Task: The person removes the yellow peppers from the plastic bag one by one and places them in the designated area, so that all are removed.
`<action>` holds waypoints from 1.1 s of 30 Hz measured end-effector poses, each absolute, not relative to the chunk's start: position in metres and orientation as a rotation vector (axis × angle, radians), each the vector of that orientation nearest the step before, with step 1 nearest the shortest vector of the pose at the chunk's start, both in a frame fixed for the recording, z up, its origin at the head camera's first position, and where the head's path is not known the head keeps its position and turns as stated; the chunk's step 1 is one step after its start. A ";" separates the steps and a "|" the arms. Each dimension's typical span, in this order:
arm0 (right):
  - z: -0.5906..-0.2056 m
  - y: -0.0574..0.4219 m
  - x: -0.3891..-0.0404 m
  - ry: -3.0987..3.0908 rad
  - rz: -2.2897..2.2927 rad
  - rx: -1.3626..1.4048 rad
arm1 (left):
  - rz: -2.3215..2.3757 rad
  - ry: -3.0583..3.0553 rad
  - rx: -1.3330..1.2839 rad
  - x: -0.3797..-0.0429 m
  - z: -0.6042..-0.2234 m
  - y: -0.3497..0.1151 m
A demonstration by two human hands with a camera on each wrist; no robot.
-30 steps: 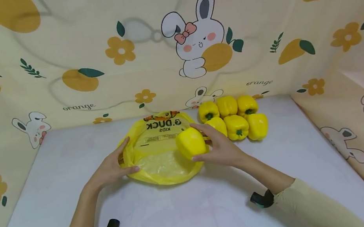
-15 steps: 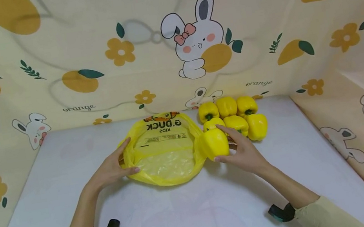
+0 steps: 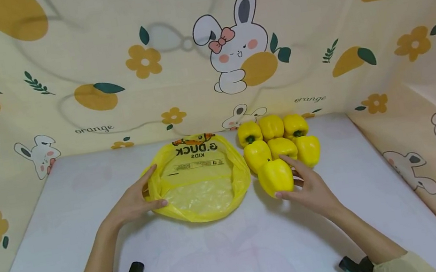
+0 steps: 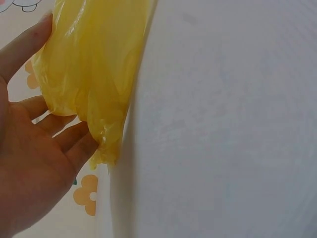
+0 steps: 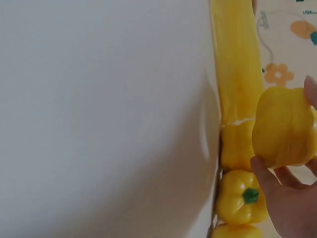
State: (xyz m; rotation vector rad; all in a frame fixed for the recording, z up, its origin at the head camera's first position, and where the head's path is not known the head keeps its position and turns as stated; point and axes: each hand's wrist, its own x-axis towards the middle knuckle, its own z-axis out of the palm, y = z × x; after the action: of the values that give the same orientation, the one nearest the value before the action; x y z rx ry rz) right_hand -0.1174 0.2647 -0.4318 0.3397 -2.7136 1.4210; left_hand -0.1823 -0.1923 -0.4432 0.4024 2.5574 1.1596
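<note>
A yellow plastic bag [image 3: 241, 175] stands with its round mouth spread wide, mirrored "G.DUCK KIDS" print showing on its inner back wall. My left hand [image 3: 132, 203] rests against the bag's left side, thumb at the front rim and index finger at the back. In the left wrist view, its loosely extended fingertips touch the crinkled plastic [image 4: 94, 54]. My right hand [image 3: 314, 189] grips a yellow bell pepper [image 3: 275, 178] between thumb and fingers, right of the bag and in front of other peppers. The right wrist view shows this pepper [image 5: 282, 129] raised above the table.
Several yellow bell peppers [image 3: 272, 127] sit in two rows at the back right, close to the bag. They stand on a white table [image 3: 220, 259]. Patterned cloth [image 3: 181, 65] rises behind and at both sides.
My right hand has moved the pepper from over the bag's mouth rightward and toward me, to in front of the pepper rows. The left hand and bag have stayed put.
</note>
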 end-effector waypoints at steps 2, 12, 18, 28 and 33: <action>-0.433 0.267 -0.115 -2.721 1.425 0.320 | 1.152 2.557 0.403 -0.182 -0.443 -0.192; -0.445 0.277 -0.110 -2.816 1.445 0.195 | 1.150 2.552 0.412 -0.186 -0.442 -0.191; -0.451 0.278 -0.112 -2.860 1.384 0.142 | 1.154 2.546 0.425 -0.187 -0.441 -0.191; -0.450 0.274 -0.117 -2.852 1.268 0.149 | 1.160 2.538 0.427 -0.187 -0.441 -0.191; -0.451 0.274 -0.119 -2.854 1.295 0.193 | 1.201 2.549 0.407 -0.186 -0.442 -0.193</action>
State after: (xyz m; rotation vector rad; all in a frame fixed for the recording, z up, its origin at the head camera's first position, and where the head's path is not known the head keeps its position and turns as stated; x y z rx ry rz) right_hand -0.1195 0.2738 -0.4506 0.1927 -2.8543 1.2952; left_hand -0.1861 -0.1927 -0.4419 0.4074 2.5493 1.2005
